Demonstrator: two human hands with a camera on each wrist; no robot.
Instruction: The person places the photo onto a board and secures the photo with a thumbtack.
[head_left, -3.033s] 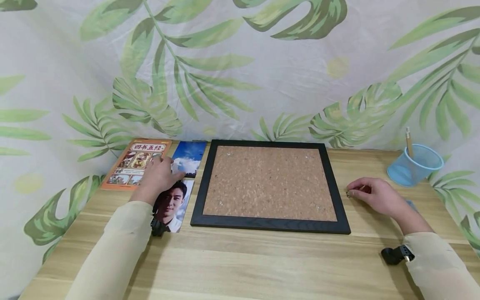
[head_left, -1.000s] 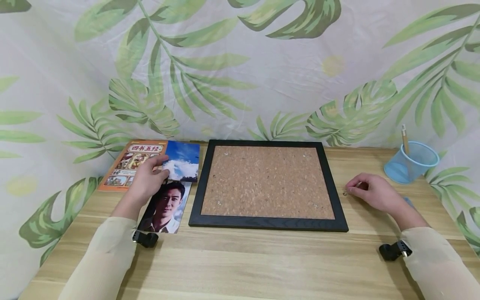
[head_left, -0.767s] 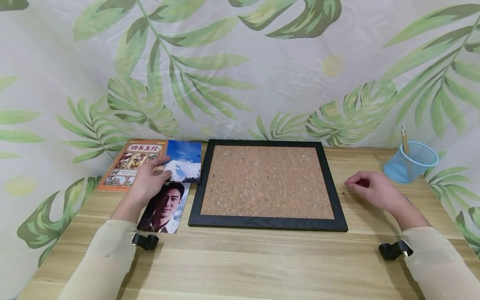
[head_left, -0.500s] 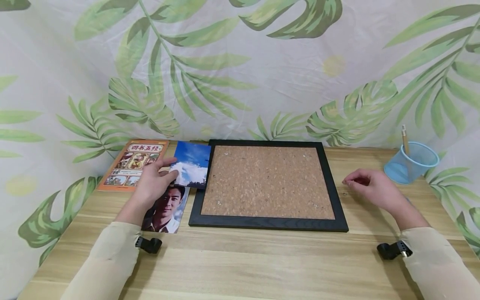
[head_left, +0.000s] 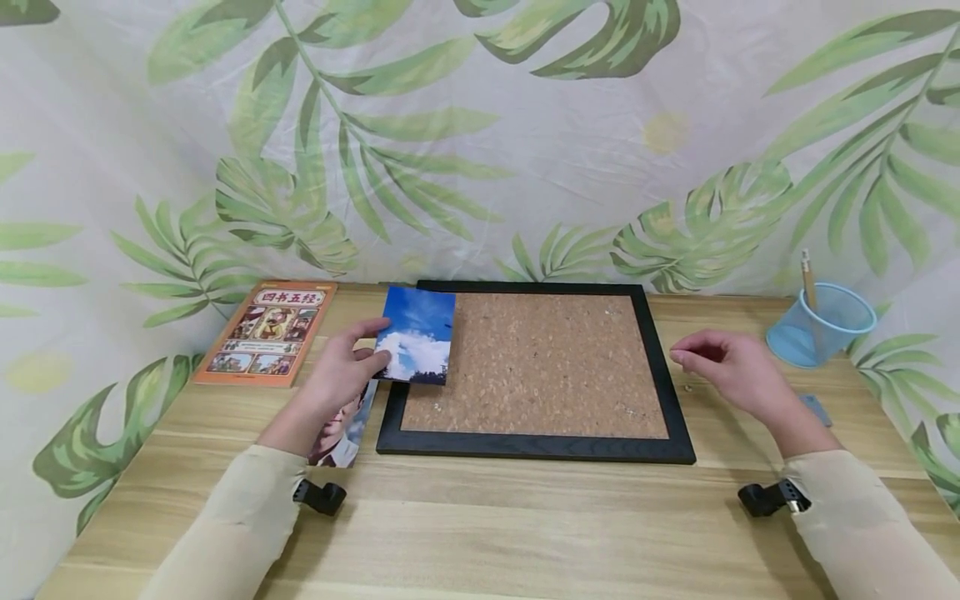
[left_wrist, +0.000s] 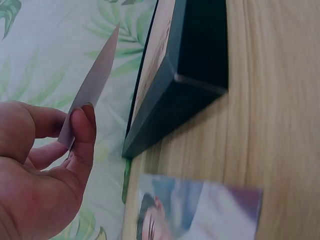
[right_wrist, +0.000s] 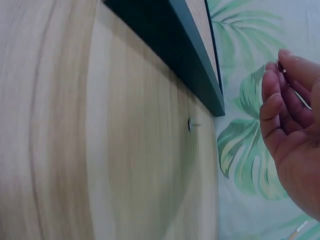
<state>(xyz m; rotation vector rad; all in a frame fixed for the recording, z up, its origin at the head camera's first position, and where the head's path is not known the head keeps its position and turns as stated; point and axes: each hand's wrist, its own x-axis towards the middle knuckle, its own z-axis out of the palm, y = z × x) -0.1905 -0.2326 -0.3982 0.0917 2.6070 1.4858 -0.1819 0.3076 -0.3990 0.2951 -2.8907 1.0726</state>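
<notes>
My left hand (head_left: pixel 339 371) pinches a photo of blue sky and clouds (head_left: pixel 420 337) between thumb and fingers. The photo hangs over the left side of a black-framed cork board (head_left: pixel 547 367); its thin edge and pale back show in the left wrist view. Beneath my left forearm lies a portrait photo (head_left: pixel 347 437), partly hidden. To the right of the board, my right hand (head_left: pixel 738 375) is raised above the table. It pinches a tiny dark thumbtack (right_wrist: pixel 281 67), mostly covered by the fingertips. Another thumbtack (right_wrist: pixel 190 124) lies on the table with its pin sticking up.
An orange booklet (head_left: pixel 266 333) lies at the back left. A blue mesh pen cup (head_left: pixel 821 329) holding a pencil (head_left: pixel 808 282) stands at the back right. A small grey-blue item (head_left: pixel 816 408) lies by the right wrist. Leaf-printed cloth (head_left: pixel 450 167) hangs behind the wooden table.
My left hand has picked up the sky photo and carried it right, over the board's left edge. My right hand has risen from the table and shifted slightly left, leaving one thumbtack behind.
</notes>
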